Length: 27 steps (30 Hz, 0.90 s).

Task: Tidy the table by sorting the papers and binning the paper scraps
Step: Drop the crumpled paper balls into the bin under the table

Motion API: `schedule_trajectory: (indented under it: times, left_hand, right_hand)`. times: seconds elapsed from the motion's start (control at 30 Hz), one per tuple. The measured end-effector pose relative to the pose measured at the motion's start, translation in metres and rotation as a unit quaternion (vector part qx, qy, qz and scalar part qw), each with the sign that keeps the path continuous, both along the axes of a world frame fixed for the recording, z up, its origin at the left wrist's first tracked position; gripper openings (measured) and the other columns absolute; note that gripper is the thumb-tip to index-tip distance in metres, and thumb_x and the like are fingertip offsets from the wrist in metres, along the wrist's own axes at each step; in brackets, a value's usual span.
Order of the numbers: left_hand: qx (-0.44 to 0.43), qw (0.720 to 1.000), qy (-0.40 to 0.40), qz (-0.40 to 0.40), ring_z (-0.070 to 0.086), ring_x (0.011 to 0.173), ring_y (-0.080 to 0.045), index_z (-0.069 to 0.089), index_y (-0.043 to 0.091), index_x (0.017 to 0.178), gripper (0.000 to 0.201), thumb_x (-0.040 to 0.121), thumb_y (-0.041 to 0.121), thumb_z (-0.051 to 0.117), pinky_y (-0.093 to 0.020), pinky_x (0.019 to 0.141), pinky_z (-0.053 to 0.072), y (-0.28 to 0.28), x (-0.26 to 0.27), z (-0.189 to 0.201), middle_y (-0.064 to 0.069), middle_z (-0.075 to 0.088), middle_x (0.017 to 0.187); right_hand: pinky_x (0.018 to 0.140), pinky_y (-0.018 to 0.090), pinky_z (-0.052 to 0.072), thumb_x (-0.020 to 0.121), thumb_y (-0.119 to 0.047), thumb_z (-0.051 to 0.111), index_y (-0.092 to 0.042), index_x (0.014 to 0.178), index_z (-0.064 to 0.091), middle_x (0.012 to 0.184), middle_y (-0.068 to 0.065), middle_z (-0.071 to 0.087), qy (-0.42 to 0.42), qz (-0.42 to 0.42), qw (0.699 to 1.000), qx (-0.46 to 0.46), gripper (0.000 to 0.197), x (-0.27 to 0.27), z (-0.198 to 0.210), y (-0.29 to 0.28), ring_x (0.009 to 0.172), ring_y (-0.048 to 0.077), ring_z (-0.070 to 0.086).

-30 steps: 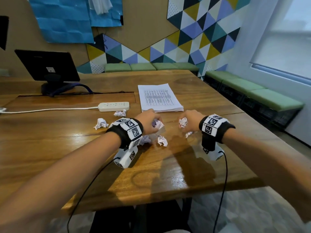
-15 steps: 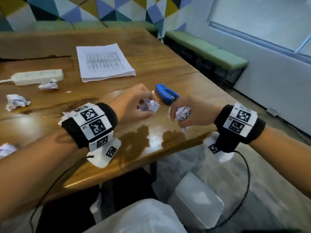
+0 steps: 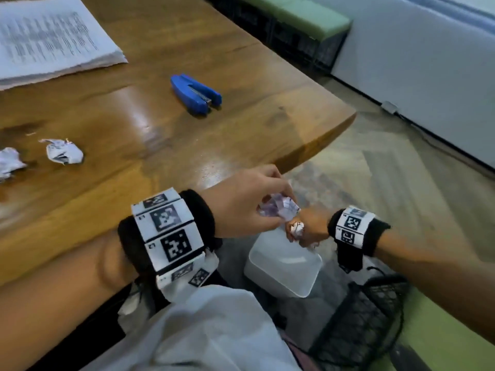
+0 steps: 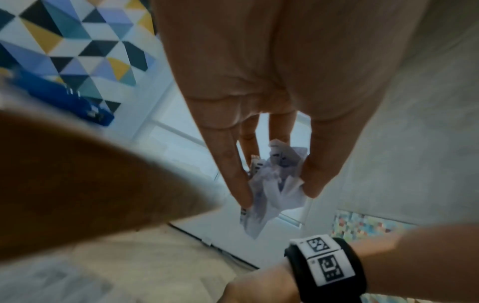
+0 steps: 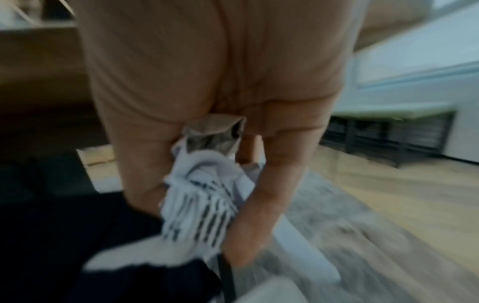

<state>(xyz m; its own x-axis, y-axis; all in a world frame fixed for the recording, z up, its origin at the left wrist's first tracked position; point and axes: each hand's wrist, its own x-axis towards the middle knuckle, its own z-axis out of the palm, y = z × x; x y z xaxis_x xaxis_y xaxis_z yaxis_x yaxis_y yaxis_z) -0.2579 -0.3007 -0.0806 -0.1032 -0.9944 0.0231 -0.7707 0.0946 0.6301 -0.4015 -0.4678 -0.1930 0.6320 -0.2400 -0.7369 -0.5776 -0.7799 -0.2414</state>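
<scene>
My left hand (image 3: 257, 207) pinches a crumpled paper scrap (image 3: 278, 210) just past the table's front edge, above a white plastic bin (image 3: 284, 269) on the floor. The same scrap (image 4: 274, 180) hangs between thumb and fingers in the left wrist view. Lower and to the right, my right hand (image 3: 305, 231) grips another crumpled scrap (image 3: 296, 228) right over the bin; the printed scrap (image 5: 204, 196) shows blurred in the right wrist view. Two more scraps (image 3: 64, 153) lie on the wooden table (image 3: 241, 129) at the left. A stack of printed papers (image 3: 51, 41) lies at the far left.
A blue stapler (image 3: 195, 93) lies on the table between the paper stack and the right corner. A black mesh basket (image 3: 369, 317) stands on the floor right of the bin. Green benches (image 3: 308, 17) line the far wall. My white-clad lap (image 3: 203, 330) is below.
Both hands carried their scraps off the table, toward me and down over the white bin. My head turned right and down, so the bin and floor came into view.
</scene>
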Motion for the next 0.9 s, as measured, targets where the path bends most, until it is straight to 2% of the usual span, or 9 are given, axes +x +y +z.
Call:
schedule_trajectory:
  times: [0.07,0.17,0.27,0.37,0.5,0.57,0.63,0.8,0.9]
  left_hand:
    - [0.044,0.999,0.004,-0.006,0.054,0.089,-0.009,0.065,0.017,0.112,0.030,0.083,0.028,0.066,-0.018,0.078,0.049,-0.015,-0.008,-0.022,0.004,0.052,0.105]
    - [0.133,0.991,-0.011,-0.009,0.056,0.096,-0.016,0.062,0.014,0.112,0.029,0.086,0.026,0.062,-0.028,0.085,0.050,-0.038,-0.020,-0.059,-0.001,0.054,0.111]
    - [0.186,0.982,-0.020,0.008,0.053,0.095,-0.015,0.059,0.013,0.116,0.032,0.086,0.024,0.061,-0.023,0.077,0.042,-0.059,-0.030,-0.090,0.001,0.050,0.110]
    - [0.219,0.976,0.000,0.023,0.049,0.084,-0.013,0.060,0.010,0.115,0.032,0.084,0.021,0.063,-0.021,0.072,0.037,-0.080,-0.035,-0.118,-0.002,0.048,0.104]
    - [0.250,0.965,0.056,0.063,0.058,0.092,-0.021,0.061,0.007,0.112,0.033,0.081,0.018,0.066,-0.027,0.079,0.048,-0.097,-0.044,-0.147,-0.006,0.052,0.102]
    - [0.259,0.959,0.079,0.081,0.060,0.096,-0.024,0.061,0.009,0.111,0.031,0.082,0.017,0.066,-0.035,0.088,0.052,-0.101,-0.046,-0.158,-0.011,0.059,0.110]
    - [0.271,0.950,0.113,0.105,0.061,0.096,-0.024,0.059,0.014,0.115,0.033,0.083,0.017,0.064,-0.038,0.088,0.053,-0.104,-0.050,-0.169,-0.013,0.059,0.113]
    - [0.279,0.941,0.142,0.129,0.059,0.098,-0.022,0.053,0.018,0.125,0.037,0.088,0.018,0.059,-0.026,0.078,0.047,-0.110,-0.053,-0.182,-0.010,0.060,0.116]
    - [0.302,0.929,0.159,0.145,0.059,0.101,-0.023,0.051,0.015,0.127,0.036,0.091,0.018,0.054,-0.027,0.081,0.047,-0.112,-0.055,-0.189,-0.010,0.060,0.121]
  right_hand:
    - [0.056,0.029,0.057,0.075,-0.004,0.061,-0.024,0.084,0.066,0.080,0.003,0.069,0.019,-0.062,0.998,0.005,0.023,-0.012,-0.038,-0.008,0.065,0.024,0.068]
    - [0.050,0.022,0.050,0.076,0.001,0.064,-0.023,0.094,0.069,0.088,0.006,0.071,0.050,-0.108,0.993,0.009,0.030,-0.024,-0.087,-0.014,0.057,0.015,0.062]
    - [0.062,0.029,0.053,0.074,0.004,0.070,-0.022,0.113,0.067,0.109,0.008,0.071,0.038,-0.167,0.985,0.024,0.047,-0.032,-0.124,-0.018,0.079,0.022,0.065]
    - [0.071,0.027,0.052,0.081,-0.012,0.070,-0.031,0.125,0.059,0.119,0.006,0.066,0.024,-0.164,0.986,0.011,0.049,-0.041,-0.147,-0.020,0.088,0.024,0.065]
    - [0.076,0.026,0.053,0.079,-0.010,0.068,-0.034,0.127,0.056,0.118,0.003,0.066,0.029,-0.167,0.986,-0.008,0.055,-0.051,-0.165,-0.024,0.089,0.020,0.064]
    - [0.089,0.029,0.051,0.080,-0.016,0.066,-0.035,0.128,0.055,0.123,0.002,0.063,0.032,-0.173,0.984,-0.026,0.052,-0.055,-0.168,-0.025,0.105,0.022,0.063]
    - [0.096,0.030,0.048,0.081,-0.017,0.065,-0.033,0.129,0.053,0.128,0.002,0.060,0.031,-0.181,0.983,-0.028,0.052,-0.058,-0.173,-0.027,0.113,0.022,0.059]
    - [0.094,0.030,0.048,0.088,-0.011,0.057,-0.022,0.129,0.055,0.134,0.008,0.056,0.008,-0.241,0.971,-0.012,0.043,-0.064,-0.180,-0.032,0.114,0.024,0.059]
    - [0.096,0.029,0.043,0.090,-0.018,0.056,-0.019,0.128,0.056,0.133,0.009,0.056,-0.004,-0.266,0.964,-0.009,0.037,-0.067,-0.179,-0.035,0.118,0.025,0.056]
